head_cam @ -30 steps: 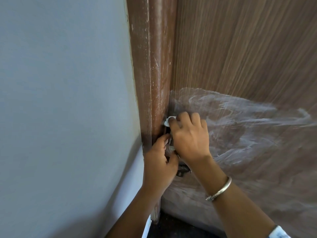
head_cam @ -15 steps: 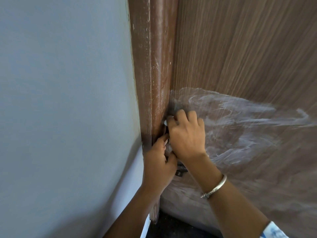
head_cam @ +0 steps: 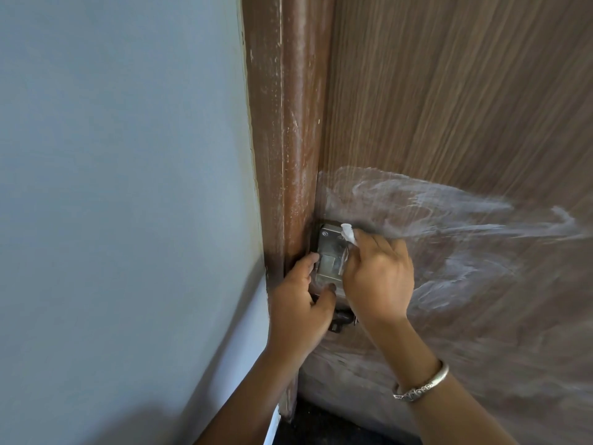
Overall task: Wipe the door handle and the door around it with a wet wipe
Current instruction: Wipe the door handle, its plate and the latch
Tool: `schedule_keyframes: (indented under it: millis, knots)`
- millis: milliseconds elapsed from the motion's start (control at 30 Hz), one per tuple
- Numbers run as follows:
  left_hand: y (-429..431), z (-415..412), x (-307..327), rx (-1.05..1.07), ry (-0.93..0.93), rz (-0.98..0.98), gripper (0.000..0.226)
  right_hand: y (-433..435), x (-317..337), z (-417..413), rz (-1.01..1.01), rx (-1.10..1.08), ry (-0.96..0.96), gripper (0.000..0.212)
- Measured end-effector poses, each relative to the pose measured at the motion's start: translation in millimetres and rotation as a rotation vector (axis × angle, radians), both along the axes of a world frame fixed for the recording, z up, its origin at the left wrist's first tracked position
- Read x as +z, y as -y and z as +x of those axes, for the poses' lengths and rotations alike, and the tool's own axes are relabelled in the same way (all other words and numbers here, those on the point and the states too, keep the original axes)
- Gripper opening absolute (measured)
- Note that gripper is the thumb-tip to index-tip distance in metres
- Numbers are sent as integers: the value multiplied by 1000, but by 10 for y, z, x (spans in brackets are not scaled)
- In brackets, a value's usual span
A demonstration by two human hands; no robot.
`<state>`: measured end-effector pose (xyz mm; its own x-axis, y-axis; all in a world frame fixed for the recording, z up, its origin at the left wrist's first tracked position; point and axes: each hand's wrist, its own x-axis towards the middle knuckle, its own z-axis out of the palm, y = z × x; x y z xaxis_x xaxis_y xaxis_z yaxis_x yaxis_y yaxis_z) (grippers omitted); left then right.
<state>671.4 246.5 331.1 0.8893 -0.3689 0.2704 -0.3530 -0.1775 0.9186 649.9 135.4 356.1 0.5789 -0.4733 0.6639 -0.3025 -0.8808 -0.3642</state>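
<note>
A metal lock plate (head_cam: 329, 252) sits on the brown wood-grain door (head_cam: 465, 107), hard against the door frame. My right hand (head_cam: 378, 277) grips a crumpled white wet wipe (head_cam: 348, 234) and holds it against the plate's right edge. My left hand (head_cam: 301, 303) rests at the plate's lower left, with its finger and thumb curled around the plate's edge. A dark handle part (head_cam: 341, 317) shows below, between my two wrists. Pale wet smears (head_cam: 449, 236) cover the door to the right of the lock.
A reddish-brown door frame (head_cam: 285, 139) runs vertically left of the door. A pale blue-grey wall (head_cam: 122, 187) fills the left side. A dark floor strip (head_cam: 321, 425) shows at the bottom. A silver bangle (head_cam: 423, 383) circles my right wrist.
My right hand has slid to the right off the lock plate, uncovering it. The wipe now sticks out above my fingers. My left hand has stayed in place.
</note>
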Motion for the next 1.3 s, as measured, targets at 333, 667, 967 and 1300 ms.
schedule_keyframes:
  millis: [333,667,967,1300]
  knots:
    - [6,6,-35,6,13,17,53,53,-23,-29,245,67,34,21]
    - [14,-12,-61,2,30,40,53,130,-34,-42,431,91,-179,19]
    - [19,-29,-61,-3,27,46,52,269,-19,-68,831,223,-347,21]
    - [14,-46,-38,-14,8,29,55,547,-93,-180,1687,395,-454,45]
